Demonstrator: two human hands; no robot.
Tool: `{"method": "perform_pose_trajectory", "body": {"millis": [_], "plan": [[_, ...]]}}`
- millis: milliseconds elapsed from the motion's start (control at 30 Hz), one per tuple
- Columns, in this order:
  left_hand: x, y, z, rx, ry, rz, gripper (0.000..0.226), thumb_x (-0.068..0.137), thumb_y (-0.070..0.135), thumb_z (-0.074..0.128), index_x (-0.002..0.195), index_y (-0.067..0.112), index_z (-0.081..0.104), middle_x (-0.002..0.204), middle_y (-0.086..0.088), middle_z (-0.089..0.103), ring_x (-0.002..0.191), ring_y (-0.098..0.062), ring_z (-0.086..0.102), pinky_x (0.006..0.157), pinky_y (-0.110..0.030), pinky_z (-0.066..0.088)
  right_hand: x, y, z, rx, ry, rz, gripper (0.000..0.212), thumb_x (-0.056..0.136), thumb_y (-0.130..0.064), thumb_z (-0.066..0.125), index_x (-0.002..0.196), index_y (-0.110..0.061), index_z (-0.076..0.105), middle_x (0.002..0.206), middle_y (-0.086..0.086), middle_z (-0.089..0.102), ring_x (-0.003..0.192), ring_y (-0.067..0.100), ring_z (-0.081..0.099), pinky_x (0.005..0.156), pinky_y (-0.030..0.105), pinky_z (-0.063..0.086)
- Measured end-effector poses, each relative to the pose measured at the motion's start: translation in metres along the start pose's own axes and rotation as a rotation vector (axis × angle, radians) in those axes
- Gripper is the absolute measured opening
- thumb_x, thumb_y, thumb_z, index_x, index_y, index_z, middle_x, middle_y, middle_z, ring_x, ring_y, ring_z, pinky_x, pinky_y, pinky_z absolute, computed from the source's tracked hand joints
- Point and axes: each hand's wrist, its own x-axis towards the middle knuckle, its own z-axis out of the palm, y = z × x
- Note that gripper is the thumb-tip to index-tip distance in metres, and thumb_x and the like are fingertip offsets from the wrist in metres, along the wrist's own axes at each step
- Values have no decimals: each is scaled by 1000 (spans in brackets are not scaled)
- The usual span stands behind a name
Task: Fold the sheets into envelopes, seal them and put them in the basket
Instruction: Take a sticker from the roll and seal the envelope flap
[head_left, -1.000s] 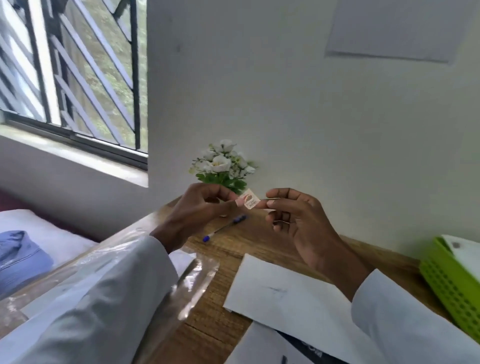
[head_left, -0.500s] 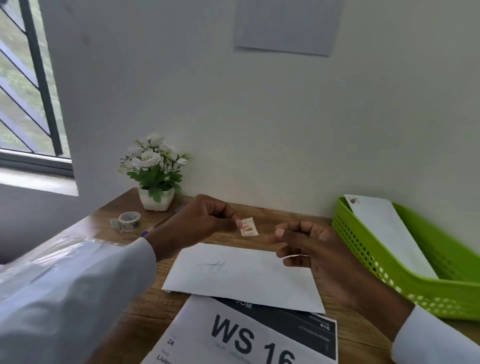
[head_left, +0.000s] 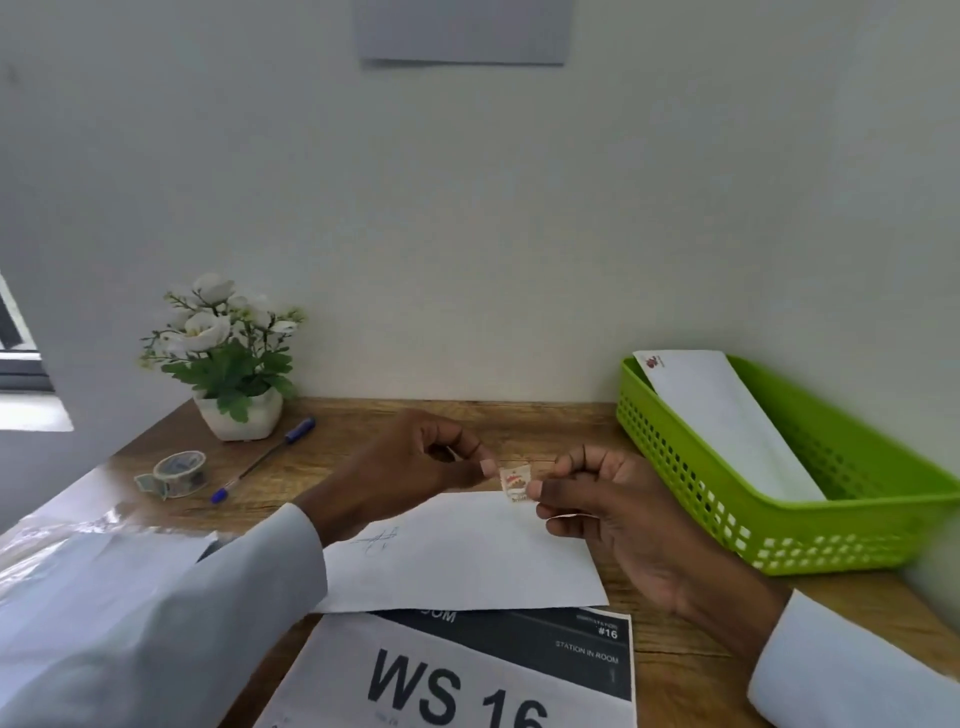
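Note:
A white folded envelope lies flat on the wooden desk, a faint pen scribble near its left end. Just above its far edge a small sticker with a red-brown picture is pinched between both hands. My left hand holds its left edge with thumb and forefinger. My right hand grips its right side at the fingertips. The green plastic basket stands at the right, with one white envelope leaning inside it.
A potted white-flower plant stands at the back left. A roll of patterned tape and a blue pen lie near it. A printed "WS 16" sheet lies at the desk's front edge. Clear plastic wrap covers the left side.
The view swung right and down, away from the window. My right hand, which was apart from the sticker half a second ago, now grips it together with my left, low over the envelope.

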Motion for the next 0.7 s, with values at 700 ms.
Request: {"method": "perform_pose_trajectory", "body": {"millis": [700], "plan": [[3, -14, 13, 90, 11, 93, 33, 66, 52, 80, 78, 22, 77, 80, 6, 74, 71, -31, 57, 62, -33, 47, 10, 18, -4, -112, -48, -10, 22, 72, -5, 84, 86, -12, 68, 77, 14, 70, 62, 17, 67, 53, 25, 52]]}}
